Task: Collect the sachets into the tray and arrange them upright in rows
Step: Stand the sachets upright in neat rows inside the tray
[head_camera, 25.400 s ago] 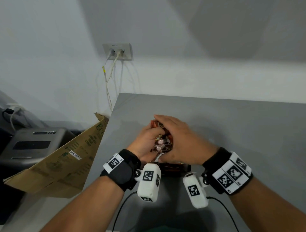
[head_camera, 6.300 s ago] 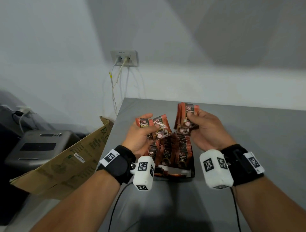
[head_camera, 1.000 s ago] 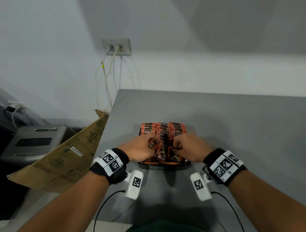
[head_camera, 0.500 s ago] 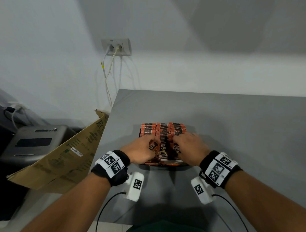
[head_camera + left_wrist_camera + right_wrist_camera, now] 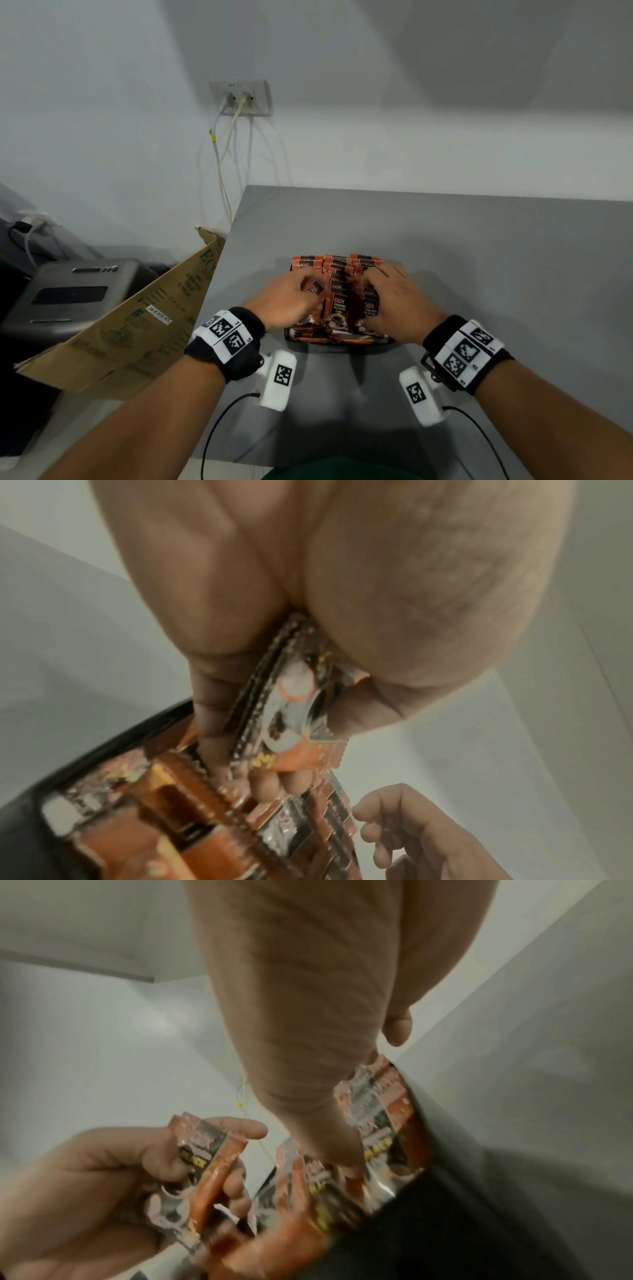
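A black tray on the grey table holds orange-and-black sachets standing upright in three rows. My left hand hovers over the tray's left row and grips a small bunch of sachets, seen in the left wrist view as the bunch pinched between thumb and fingers. My right hand is on the right row. Its thumb is pushed down in front of those sachets and its fingers curl over their tops. The tray's left row is mostly hidden under the left hand.
The table ends just left of the tray, where a cardboard sheet leans against it. A grey machine sits beyond that. A wall socket with hanging cables is behind the table's far left corner.
Both hands have slid a little farther over the tray. The front sachets of the middle and right rows now stand more upright. The left hand keeps its bunch.
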